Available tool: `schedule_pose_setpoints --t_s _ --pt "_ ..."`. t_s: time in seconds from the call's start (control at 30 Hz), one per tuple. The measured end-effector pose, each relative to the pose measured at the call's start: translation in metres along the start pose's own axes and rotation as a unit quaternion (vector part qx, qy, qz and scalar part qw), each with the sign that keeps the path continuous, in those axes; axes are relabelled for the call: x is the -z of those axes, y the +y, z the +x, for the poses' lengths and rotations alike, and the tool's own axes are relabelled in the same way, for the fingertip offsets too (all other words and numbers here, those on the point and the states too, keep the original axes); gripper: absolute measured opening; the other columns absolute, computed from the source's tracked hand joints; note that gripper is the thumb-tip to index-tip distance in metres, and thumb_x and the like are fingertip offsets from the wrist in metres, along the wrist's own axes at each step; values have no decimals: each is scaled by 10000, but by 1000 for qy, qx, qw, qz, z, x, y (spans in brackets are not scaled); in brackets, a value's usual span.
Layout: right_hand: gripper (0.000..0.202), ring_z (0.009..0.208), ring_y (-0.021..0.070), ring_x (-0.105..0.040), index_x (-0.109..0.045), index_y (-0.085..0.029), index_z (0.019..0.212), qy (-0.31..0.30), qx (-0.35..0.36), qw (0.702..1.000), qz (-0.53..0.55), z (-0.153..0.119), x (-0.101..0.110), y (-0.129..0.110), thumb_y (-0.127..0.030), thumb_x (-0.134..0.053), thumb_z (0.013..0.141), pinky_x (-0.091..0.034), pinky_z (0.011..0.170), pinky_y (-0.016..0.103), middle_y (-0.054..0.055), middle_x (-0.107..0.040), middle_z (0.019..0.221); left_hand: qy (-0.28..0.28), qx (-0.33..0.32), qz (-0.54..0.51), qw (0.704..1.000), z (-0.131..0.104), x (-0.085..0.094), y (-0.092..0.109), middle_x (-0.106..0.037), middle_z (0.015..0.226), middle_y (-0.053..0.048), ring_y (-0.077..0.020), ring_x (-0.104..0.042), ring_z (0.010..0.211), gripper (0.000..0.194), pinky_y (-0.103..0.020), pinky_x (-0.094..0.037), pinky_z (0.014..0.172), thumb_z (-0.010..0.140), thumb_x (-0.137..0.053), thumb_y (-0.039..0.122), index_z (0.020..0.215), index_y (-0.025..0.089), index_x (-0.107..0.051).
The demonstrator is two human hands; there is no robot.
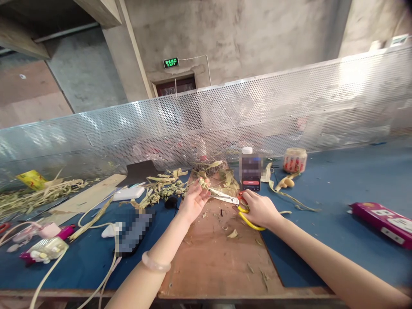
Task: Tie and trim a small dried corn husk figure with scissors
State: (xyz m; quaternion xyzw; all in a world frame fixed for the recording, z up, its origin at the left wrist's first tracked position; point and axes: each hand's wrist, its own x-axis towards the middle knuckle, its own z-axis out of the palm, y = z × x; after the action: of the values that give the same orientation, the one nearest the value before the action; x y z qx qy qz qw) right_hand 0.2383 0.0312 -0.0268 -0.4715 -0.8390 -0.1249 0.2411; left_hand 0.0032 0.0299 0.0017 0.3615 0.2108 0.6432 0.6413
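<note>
Near the middle of the view, my left hand (195, 200) holds a small piece of dried plant (202, 183) between its fingertips. My right hand (260, 209) is closed round the yellow and orange handles of a pair of scissors (225, 197). The blades point left and reach the plant piece at my left fingertips. Both hands are above a brown board (219, 266) dotted with leaf scraps. Just beyond them lies a heap of dry leaves (228, 180). A phone (251, 174) stands upright behind my right hand.
Dried pods and stems (167, 189) lie left of the board, with a white box (128, 193), another phone (135, 234) and cables. On the right are a jar (295, 160) and a purple packet (383, 223). A perforated metal screen (273, 111) runs behind the table.
</note>
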Motion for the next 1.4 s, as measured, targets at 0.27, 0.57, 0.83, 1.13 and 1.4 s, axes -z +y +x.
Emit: schedule_pose_setpoints --t_s 0.27,0.57,0.83,1.13,1.4 --pt "284 774 176 -589 -504 -192 928 -14 0 1000 -3 0 3 0 -421 -453 768 -294 534 261 48 -589 950 1 -7 4 1000 1 1 0 -640 1106 -39 -133 -610 948 284 -276 -469 832 788 -552 71 1024 220 -604" --pt "285 786 184 -593 -503 -196 929 -17 -6 1000 -3 0 3 0 -430 -445 776 -298 537 266 46 -592 955 11 -12 8 1000 1 2 0 -612 1162 -34 -149 -599 989 306 -293 -457 864 781 -549 59 1027 232 -605" --pt "301 761 179 -595 -504 -191 928 -23 -8 1000 -2 1 2 0 -447 -441 782 -293 536 264 47 -591 945 10 -13 14 1000 0 0 1 -577 1217 -25 -144 -595 991 291 -287 -458 856 788 -541 59 1014 230 -608" --pt "327 775 187 -595 -512 -189 962 -35 -12 999 4 1 2 0 -455 -444 782 -319 561 267 62 -591 974 -8 -20 14 1000 2 4 -1 -556 1248 -22 -150 -585 1012 274 -276 -469 840 794 -545 76 1012 228 -611" --pt "316 755 182 -599 -509 -193 937 -32 -11 999 0 1 1 0 -461 -431 790 -315 548 263 54 -592 954 -11 -19 16 1000 2 5 -2 -558 1244 -22 -146 -579 1025 261 -275 -459 855 792 -549 78 995 228 -616"
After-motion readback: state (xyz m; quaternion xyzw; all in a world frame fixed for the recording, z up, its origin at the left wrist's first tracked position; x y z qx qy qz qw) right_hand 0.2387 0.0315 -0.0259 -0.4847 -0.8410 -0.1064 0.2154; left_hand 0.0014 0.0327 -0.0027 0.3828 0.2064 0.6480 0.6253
